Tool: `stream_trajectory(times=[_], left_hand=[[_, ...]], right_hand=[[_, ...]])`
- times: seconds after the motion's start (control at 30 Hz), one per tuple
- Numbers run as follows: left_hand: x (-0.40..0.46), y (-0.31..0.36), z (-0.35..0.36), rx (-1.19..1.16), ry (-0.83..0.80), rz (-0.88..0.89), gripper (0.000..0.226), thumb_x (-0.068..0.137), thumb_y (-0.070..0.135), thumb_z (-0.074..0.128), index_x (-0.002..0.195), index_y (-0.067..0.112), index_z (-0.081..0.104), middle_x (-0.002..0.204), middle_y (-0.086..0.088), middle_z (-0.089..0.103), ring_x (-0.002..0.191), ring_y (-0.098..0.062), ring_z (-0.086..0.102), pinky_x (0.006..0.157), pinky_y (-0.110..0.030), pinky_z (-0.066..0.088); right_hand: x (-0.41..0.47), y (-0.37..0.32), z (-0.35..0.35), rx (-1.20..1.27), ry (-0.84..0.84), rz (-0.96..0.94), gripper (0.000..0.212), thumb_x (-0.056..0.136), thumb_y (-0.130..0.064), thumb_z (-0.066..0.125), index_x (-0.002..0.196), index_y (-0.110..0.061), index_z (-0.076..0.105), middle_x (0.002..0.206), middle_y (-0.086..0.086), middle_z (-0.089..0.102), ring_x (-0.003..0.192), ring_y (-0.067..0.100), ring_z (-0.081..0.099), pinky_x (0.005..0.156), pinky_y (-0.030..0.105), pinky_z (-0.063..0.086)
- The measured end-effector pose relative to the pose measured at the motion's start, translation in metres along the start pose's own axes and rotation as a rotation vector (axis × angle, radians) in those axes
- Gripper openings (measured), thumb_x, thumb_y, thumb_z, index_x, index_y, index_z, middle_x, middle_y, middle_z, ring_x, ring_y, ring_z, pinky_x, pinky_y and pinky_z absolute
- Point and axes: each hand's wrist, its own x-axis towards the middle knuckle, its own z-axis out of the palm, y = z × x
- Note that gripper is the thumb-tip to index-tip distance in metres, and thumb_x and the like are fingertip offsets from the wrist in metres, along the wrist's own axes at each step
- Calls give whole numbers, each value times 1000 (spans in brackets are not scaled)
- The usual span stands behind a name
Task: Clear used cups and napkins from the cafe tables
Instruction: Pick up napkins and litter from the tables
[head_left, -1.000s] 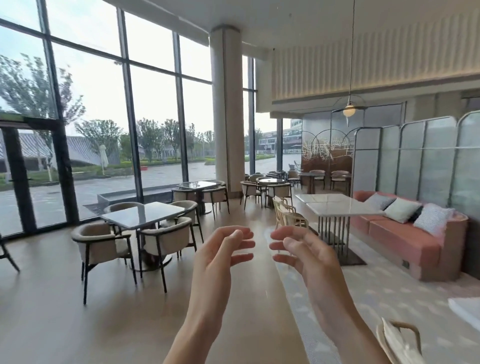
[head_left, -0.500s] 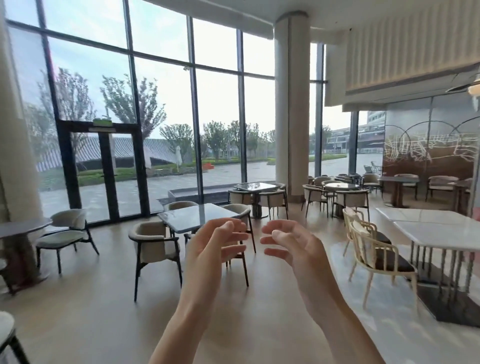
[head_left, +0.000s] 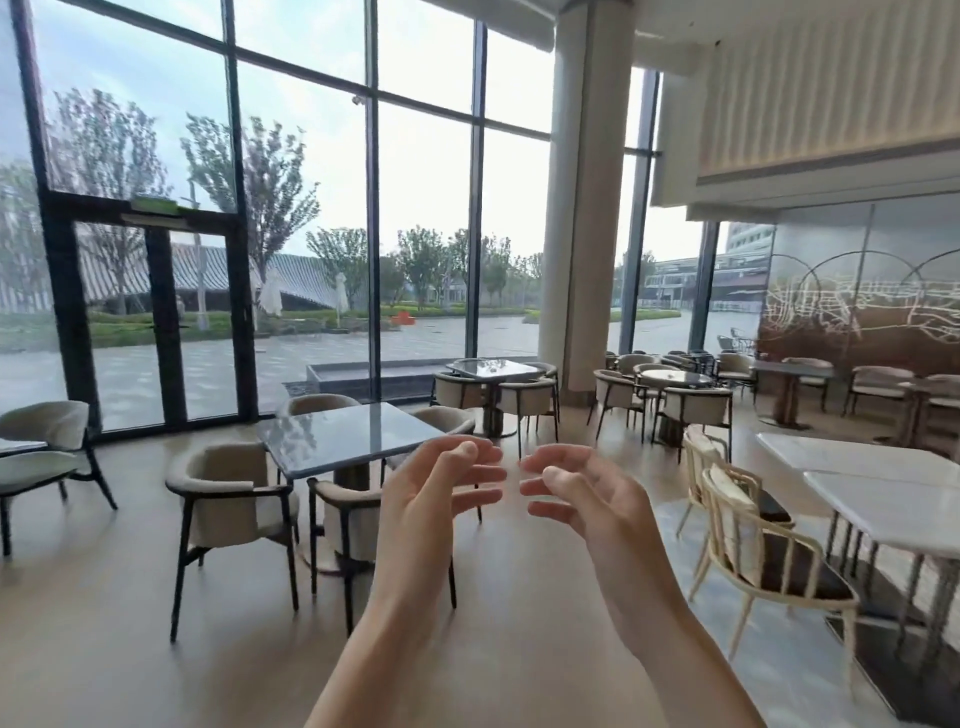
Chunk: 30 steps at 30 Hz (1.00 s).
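Both hands are empty: the left hand and right hand are raised side by side, palms facing, fingers loosely curved and not touching. Just beyond them stands a grey square table ringed by padded chairs. No cups or napkins can be made out on it or on the farther tables by the window.

Near square table: glossy grey-blue top, dark base; armchairs around it: beige upholstery on black frames
Right tables: white tops; spindle chairs beside them: cream frames, dark seats
Floor: plain tan
Window frames: black
Column: pale beige
Far right wall panel: brown, patterned with white line drawing
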Motion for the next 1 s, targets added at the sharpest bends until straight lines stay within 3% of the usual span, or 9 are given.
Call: stream_trajectory(times=[0.07, 0.2, 0.43, 0.57, 0.7, 0.93, 1.0], left_hand=[[53, -32, 27, -42, -41, -12, 31, 82, 29, 58, 91, 7, 78, 93, -14, 78, 88, -28, 76, 81, -40, 59], [145, -87, 79, -69, -130, -23, 29, 83, 31, 58, 87, 12, 79, 94, -13, 78, 90, -29, 76, 84, -44, 58], [276, -195, 136, -68, -207, -35, 35, 84, 32, 57, 92, 4, 77, 96, -13, 78, 93, -28, 76, 84, -41, 59], [352, -270, 157, -51, -177, -39, 22, 92, 23, 62, 86, 11, 79, 97, -14, 78, 94, -31, 75, 86, -47, 59], [443, -341, 181, -31, -112, -41, 31, 101, 11, 53, 86, 11, 79, 97, -15, 78, 93, -32, 76, 83, -45, 58], [594, -419, 194, -54, 17, 0, 17, 82, 25, 69, 82, 11, 80, 97, -19, 77, 90, -35, 75, 78, -44, 60], [624, -450, 196, -69, 57, 1, 22, 82, 25, 63, 81, 11, 80, 96, -21, 77, 88, -36, 75, 74, -41, 63]], right_hand=[[56, 22, -18, -21, 40, -9, 16, 99, -5, 58, 101, -9, 73, 101, 9, 77, 94, 26, 74, 85, 35, 60], [155, 55, -54, -40, 122, -44, 15, 90, -18, 64, 99, -13, 75, 101, 6, 78, 93, 24, 75, 84, 35, 59], [300, 143, -99, -36, 176, -51, 26, 79, -26, 61, 97, -14, 75, 99, 5, 78, 92, 23, 75, 85, 36, 57], [384, 207, -122, -33, 178, -59, 23, 79, -26, 62, 94, -16, 77, 100, 6, 77, 93, 24, 75, 87, 38, 59], [486, 265, -142, 11, 170, -68, 25, 81, -26, 60, 96, -15, 77, 102, 7, 77, 93, 23, 75, 87, 38, 58], [654, 352, -146, 92, 82, -28, 23, 82, -27, 61, 93, -18, 79, 102, 9, 78, 93, 25, 75, 87, 40, 55], [688, 381, -149, 98, 59, -14, 21, 83, -26, 62, 94, -20, 79, 103, 9, 78, 93, 25, 75, 86, 39, 55]])
